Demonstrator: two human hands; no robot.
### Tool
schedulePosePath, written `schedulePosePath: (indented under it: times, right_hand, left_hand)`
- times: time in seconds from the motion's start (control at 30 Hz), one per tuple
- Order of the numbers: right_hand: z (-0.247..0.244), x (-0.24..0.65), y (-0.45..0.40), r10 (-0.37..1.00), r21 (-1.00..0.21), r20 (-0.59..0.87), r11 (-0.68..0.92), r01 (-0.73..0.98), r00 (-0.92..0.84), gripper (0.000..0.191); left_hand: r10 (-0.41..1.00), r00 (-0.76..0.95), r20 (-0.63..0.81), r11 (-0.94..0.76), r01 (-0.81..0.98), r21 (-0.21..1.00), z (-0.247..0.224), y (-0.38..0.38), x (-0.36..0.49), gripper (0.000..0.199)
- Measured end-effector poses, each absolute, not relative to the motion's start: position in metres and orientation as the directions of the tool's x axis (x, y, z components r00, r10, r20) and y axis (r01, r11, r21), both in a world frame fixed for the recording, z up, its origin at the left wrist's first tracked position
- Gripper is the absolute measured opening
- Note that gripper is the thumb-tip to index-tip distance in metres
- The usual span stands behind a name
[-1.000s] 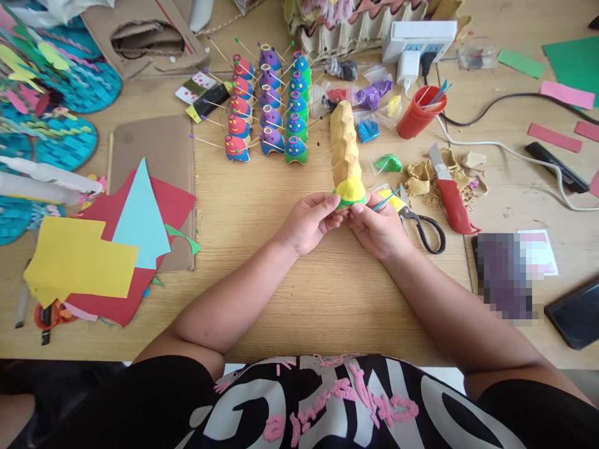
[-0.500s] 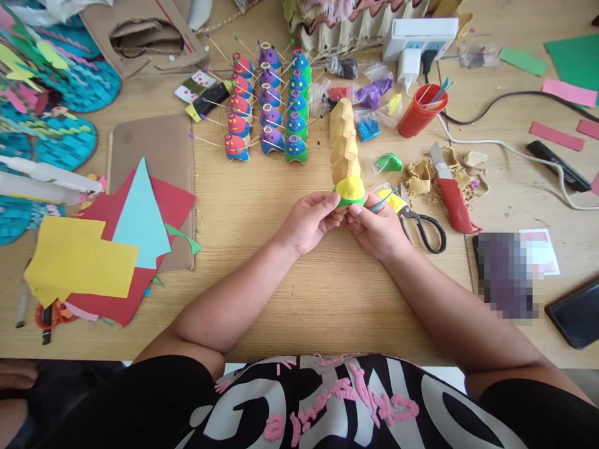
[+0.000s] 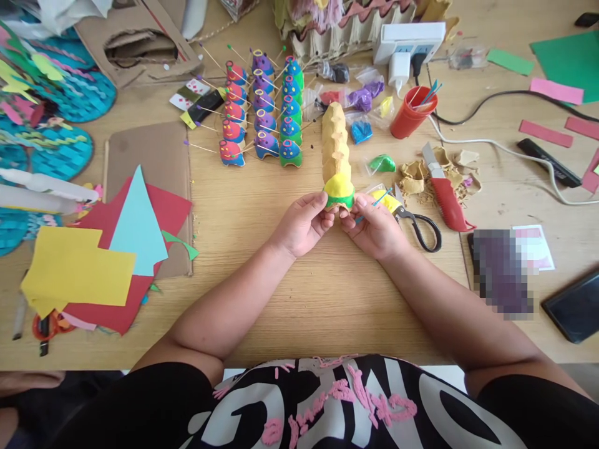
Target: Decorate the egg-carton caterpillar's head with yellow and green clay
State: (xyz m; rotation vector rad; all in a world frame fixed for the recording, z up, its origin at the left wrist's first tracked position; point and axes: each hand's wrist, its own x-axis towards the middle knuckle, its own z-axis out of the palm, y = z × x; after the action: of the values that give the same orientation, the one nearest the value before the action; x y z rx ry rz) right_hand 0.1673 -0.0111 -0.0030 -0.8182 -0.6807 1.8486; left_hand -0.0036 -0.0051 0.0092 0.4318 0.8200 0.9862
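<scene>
Between left hand [image 3: 302,223] and right hand [image 3: 377,227], carton strip [image 3: 336,156], yellow-green end [image 3: 339,189] nearest.

Bare tabletop [image 3: 234,206] leaves passage left of the hands [image 3: 300,228] [image 3: 381,232], while scissors [image 3: 403,212] and a knife [image 3: 447,196] obstruct their right.

The left hand [image 3: 300,226] and right hand [image 3: 378,229] held the carton strip [image 3: 336,149] by its yellow-and-green end, the right also a blue stick [image 3: 382,197]. Right of the strip lay scissors [image 3: 405,214]; left of it stood three caterpillars [image 3: 264,101].
</scene>
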Motion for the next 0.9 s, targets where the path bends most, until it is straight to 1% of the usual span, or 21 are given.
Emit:
schedulePosePath:
  times: [0.17, 0.3, 0.4, 0.6, 0.7, 0.9]
  right_hand:
    - [-0.0045, 0.1651, -0.0111, 0.933, -0.759, -0.199, -0.341, -0.554, -0.301, 0.046]
    - [-0.0039, 0.1646, -0.0112, 0.939, -0.765, -0.173, -0.318, -0.56, -0.297, 0.045]
    - [-0.003, 0.1656, -0.0111, 0.925, -0.745, -0.199, -0.357, -0.563, -0.324, 0.047]
    - [-0.0011, 0.167, -0.0111, 0.879, -0.654, -0.214, -0.452, -0.606, -0.425, 0.052]
    - [-0.0005, 0.1673, -0.0118, 0.873, -0.63, -0.205, -0.464, -0.623, -0.443, 0.053]
    - [-0.0001, 0.1675, -0.0119, 0.872, -0.617, -0.183, -0.462, -0.637, -0.455, 0.048]
  left_hand:
    - [0.87, 0.316, -0.379, 0.494, -0.568, 0.658, 0.005, -0.0058, -0.0053, 0.036]
    - [0.864, 0.309, -0.397, 0.503, -0.558, 0.66, 0.0056, -0.0063, -0.0054, 0.037]
    - [0.866, 0.304, -0.397, 0.5, -0.557, 0.663, 0.0059, -0.0064, -0.0051, 0.038]
    - [0.878, 0.355, -0.321, 0.477, -0.584, 0.657, 0.0026, -0.0058, -0.0049, 0.045]
    - [0.876, 0.336, -0.347, 0.482, -0.575, 0.661, 0.0022, -0.006, -0.0044, 0.043]
    - [0.869, 0.325, -0.373, 0.495, -0.57, 0.656, 0.0037, -0.0069, -0.0043, 0.042]
